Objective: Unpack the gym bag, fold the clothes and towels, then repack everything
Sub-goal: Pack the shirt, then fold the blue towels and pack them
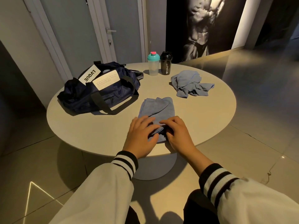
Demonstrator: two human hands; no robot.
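A blue towel (pixel 157 107) lies partly folded on the round table (pixel 90 135), near its front edge. My left hand (pixel 141 135) rests flat on the towel's near left corner. My right hand (pixel 176 133) has its fingers curled round the towel's near edge, lifting a fold. A navy gym bag (pixel 98 92) with white labels and black straps sits at the table's left. A second blue towel (pixel 191 84) lies crumpled at the right.
A clear shaker bottle with a teal lid (pixel 153 64) and a black shaker bottle (pixel 165 63) stand at the table's far side. Behind are a grey door (pixel 116 29) and a large wall poster. Tiled floor surrounds the table.
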